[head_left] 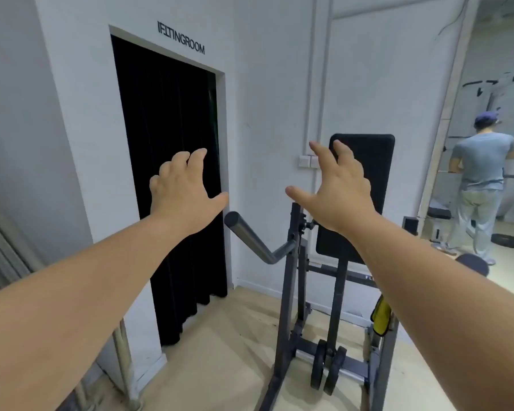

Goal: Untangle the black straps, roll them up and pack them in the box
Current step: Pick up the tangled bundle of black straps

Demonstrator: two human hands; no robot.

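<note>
Black curtain (166,173) fills the doorway straight behind my left hand (181,188), with lettering (181,41) on the white wall above it. Both arms are stretched forward at the same height, palms facing away. The hands are well apart and touch nothing. Left hand: fingers loosely curled, thumb out to the right, holding nothing. Right hand (336,188): fingers spread and slightly bent, thumb out to the left, also holding nothing.

The right hand sits in front of the black back pad (380,161) of a gym machine. The machine's dark steel frame (288,292) runs down to the floor between and below my forearms. A grey tube handle (250,235) angles up from the frame, and its open end is just under my left thumb. A wall switch (304,161) is just left of my right fingertips. Small black wheels (327,369) sit at the frame's base, low between my arms. A yellow item (380,315) shows just left of my right forearm; I can't tell what it is.

Far to the right of my right hand, a person (481,173) in a grey shirt stands with their back to me, with a dark plate (507,240) on the floor near their feet.

Black straps and box: I can't tell where they are from this view.
</note>
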